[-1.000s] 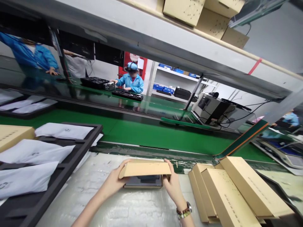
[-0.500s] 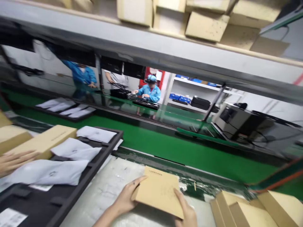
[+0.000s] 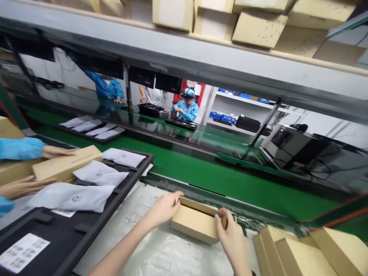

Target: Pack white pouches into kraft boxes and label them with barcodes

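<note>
A tan cardboard box [image 3: 193,224] rests on the worktop in front of me, with a dark gap along its far edge where the lid or flap stands partly raised. At its far left corner, my left hand [image 3: 167,207] pinches the cardboard between thumb and fingers. My right hand [image 3: 230,232] grips the far right corner, thumb towards me and fingers curled behind. What lies inside the box is hidden. Just left of it is a black tray [image 3: 100,224] holding several white pouches [image 3: 99,174].
A co-worker's blue-sleeved hands [image 3: 31,186] hold another tan box [image 3: 69,163] over the tray. Several tan boxes [image 3: 304,255] stand at right. Beyond runs a green conveyor belt [image 3: 184,168]. A shelf [image 3: 184,50] with boxes hangs overhead. Other people work across the line.
The box has tilted down onto the worktop, and a gap now shows at its far edge. Both my hands have shifted to its far corners. The co-worker's second hand has come into view.
</note>
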A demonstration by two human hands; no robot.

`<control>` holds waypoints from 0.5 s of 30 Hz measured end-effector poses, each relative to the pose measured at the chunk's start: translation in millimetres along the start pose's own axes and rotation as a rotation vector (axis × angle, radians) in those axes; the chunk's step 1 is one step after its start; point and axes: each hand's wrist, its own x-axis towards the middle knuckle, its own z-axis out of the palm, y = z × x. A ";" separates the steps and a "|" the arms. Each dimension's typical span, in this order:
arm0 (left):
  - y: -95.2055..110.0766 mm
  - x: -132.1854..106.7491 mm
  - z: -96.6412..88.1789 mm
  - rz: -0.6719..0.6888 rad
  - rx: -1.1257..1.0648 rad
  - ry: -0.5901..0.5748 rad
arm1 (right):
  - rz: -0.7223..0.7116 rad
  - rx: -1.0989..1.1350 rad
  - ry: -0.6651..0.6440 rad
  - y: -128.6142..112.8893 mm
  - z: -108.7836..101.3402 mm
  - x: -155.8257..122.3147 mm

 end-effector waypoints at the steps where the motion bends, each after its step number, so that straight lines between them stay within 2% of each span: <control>1: 1.0 2.8 -3.7 -0.006 -0.007 -0.032 | -0.025 0.079 -0.008 -3.7 -7.5 -0.1; 3: 1.8 9.0 -9.0 -0.017 -0.025 -0.110 | -0.075 0.194 -0.043 -9.4 -20.7 3.0; 5: 1.8 11.2 -11.1 -0.038 -0.047 -0.198 | -0.094 0.217 -0.089 -11.2 -27.9 5.0; 7: 0.0 4.8 -10.1 -0.050 -0.060 -0.265 | -0.118 0.208 -0.121 -6.9 -26.8 -0.6; 10: -12.5 -18.9 -1.0 -0.032 -0.037 -0.290 | -0.201 0.159 -0.119 12.5 -12.7 -26.4; 13: -39.5 -42.1 23.4 0.005 -0.043 -0.214 | -0.304 0.002 -0.086 37.3 5.5 -59.6; 15: -56.3 -48.2 47.6 0.058 -0.101 -0.103 | -0.365 -0.119 -0.025 43.7 13.6 -72.4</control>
